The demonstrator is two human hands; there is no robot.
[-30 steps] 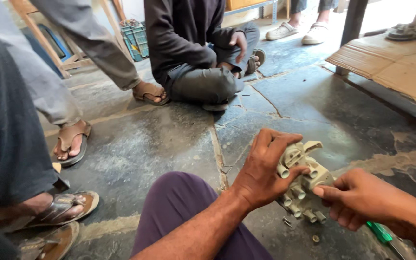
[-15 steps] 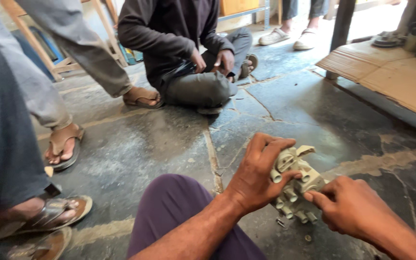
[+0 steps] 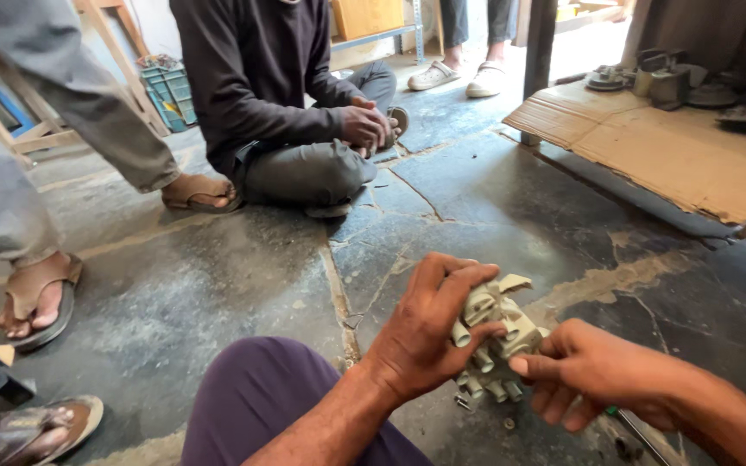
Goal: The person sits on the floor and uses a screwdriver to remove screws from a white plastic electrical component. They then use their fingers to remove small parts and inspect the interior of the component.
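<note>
Low in the frame, right of centre, the left hand (image 3: 420, 332) wraps around a pale beige plastic part (image 3: 494, 341) with several short tube-like stubs, its fingers closed over the top and left side. The right hand (image 3: 584, 375) comes in from the lower right and pinches the part's right edge between thumb and fingertips, so both grips are closed on the same piece. The part is held just above the stone floor (image 3: 477, 207), not resting on it.

It looks like a rigid moulded block, light enough for one hand, with a matt surface that should not slip. The stubs look like the weak points and could snap if levered, so the body is the safer place to hold, as the left hand does now.

Just under the part, a small screw (image 3: 462, 399) and a washer-like bit (image 3: 508, 423) lie on the floor. A green-handled tool (image 3: 641, 436) lies below the right hand. A seated person (image 3: 291, 103) is at upper centre, cardboard (image 3: 675, 155) at upper right, and sandalled feet (image 3: 41, 298) at left.
</note>
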